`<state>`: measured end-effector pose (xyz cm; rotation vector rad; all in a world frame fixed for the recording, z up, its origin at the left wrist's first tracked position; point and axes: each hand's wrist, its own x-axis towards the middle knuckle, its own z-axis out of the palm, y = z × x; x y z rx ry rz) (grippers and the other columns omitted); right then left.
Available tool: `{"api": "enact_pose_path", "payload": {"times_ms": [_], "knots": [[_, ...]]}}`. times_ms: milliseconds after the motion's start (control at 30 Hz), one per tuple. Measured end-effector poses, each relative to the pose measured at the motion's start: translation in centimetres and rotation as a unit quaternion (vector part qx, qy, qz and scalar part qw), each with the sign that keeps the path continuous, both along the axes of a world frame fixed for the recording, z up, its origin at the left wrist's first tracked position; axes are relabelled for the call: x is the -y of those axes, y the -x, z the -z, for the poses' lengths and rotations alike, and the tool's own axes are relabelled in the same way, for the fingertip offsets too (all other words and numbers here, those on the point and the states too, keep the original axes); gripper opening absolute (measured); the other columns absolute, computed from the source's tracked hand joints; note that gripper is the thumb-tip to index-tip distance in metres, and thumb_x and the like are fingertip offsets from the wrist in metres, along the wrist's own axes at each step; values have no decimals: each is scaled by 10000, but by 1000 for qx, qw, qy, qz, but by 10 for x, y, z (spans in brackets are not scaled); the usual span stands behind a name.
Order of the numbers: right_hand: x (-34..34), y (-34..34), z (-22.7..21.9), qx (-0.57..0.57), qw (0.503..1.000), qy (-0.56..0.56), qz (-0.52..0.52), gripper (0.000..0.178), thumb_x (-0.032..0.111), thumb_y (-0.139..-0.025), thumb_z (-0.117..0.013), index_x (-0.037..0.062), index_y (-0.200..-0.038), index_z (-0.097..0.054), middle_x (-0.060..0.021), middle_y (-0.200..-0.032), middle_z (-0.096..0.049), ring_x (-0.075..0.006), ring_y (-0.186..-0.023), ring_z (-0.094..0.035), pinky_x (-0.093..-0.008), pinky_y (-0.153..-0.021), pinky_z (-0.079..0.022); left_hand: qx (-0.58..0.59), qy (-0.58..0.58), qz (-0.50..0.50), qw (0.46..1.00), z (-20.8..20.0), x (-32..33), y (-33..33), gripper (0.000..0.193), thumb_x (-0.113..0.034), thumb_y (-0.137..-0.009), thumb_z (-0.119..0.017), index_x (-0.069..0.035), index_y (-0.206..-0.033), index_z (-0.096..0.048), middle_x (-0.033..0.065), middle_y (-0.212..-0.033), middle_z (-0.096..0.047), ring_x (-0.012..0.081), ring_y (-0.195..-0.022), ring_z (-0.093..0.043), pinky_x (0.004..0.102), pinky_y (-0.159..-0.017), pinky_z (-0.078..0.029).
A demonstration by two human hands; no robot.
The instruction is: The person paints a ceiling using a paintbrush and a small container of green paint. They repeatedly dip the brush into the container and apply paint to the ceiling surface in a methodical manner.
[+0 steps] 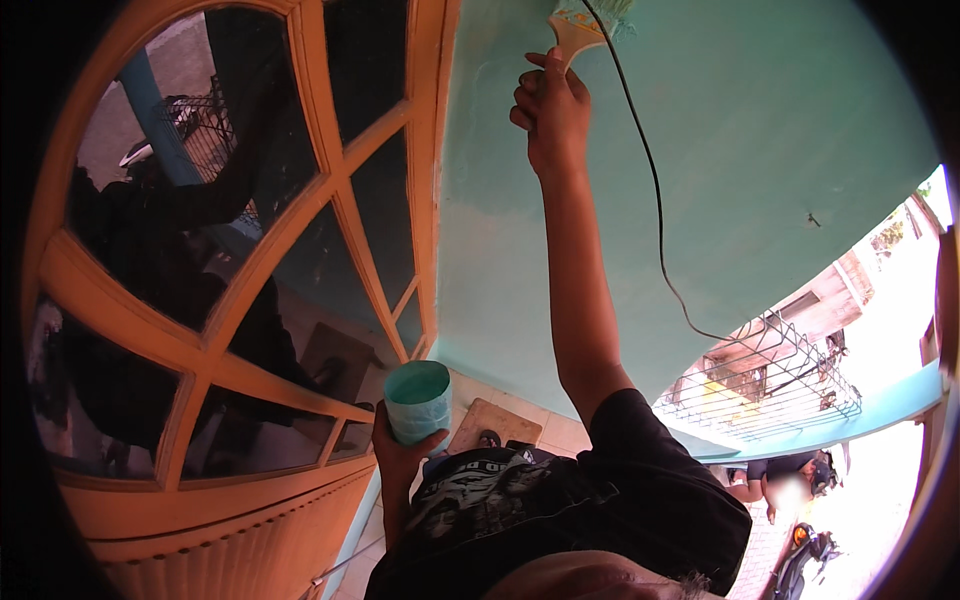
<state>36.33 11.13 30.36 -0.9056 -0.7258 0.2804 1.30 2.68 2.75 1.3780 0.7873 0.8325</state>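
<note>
My right hand (558, 110) is raised high and closed around the handle of a wide paintbrush (577, 36). Turquoise paint covers its bristles, which lie at the top edge of the picture against the turquoise wall (760, 130); whether they press on it I cannot tell. Lower down, in front of my dark shirt, my left hand (398, 458) grips a paint cup (418, 412). Turquoise paint shows inside the cup, and its outside is smeared with the same colour. A thin black cable (650, 165) hangs down the wall, passing close by the brush.
An orange wooden window frame (330, 185) with dark glass panes stands at the left. A nail (813, 219) juts from the wall. At the right are a wire rack (765, 375), a blue ledge (880, 412), another person (775, 470) and a motorbike (805, 560). A brown board (498, 425) lies on the floor.
</note>
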Motion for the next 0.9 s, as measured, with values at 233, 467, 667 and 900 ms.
{"api": "enact_pose_path", "payload": {"times_ms": [233, 467, 667, 900], "knots": [[-1, 4, 67, -80, 993, 79, -19, 391, 454, -1071, -509, 143, -842, -449, 82, -669, -304, -36, -521, -232, -236, -434, -187, -20, 3, 2, 1000, -3, -5, -4, 818, -204, -585, -953, -32, -1275, -549, 141, -1154, -667, 273, -1063, -664, 423, -908, -536], [14, 31, 82, -25, 992, 120, 39, 442, 497, -1072, -478, 147, -809, -422, 90, -642, -282, -25, -503, -224, -234, -423, -158, 11, -14, 10, 1000, 6, -7, -5, 878, -201, -569, -962, -34, -1315, -530, 152, -1193, -664, 297, -1099, -663, 443, -933, -538], [-7, -4, -9, 11, 999, 35, -11, 426, 464, -1078, -479, 130, -816, -438, 61, -648, -308, -49, -507, -244, -257, -434, -184, -25, -52, 20, 998, -3, -10, -4, 890, -223, -577, -962, -33, -1331, -527, 155, -1204, -663, 307, -1102, -663, 452, -935, -536], [-7, 0, 82, -78, 988, 131, -23, 466, 519, -1067, -477, 151, -791, -404, 74, -653, -294, -39, -491, -223, -246, -413, -166, -8, -19, 42, 999, 8, -9, -9, 887, -243, -574, -970, -30, -1321, -543, 154, -1200, -666, 303, -1108, -662, 445, -940, -533]]}}
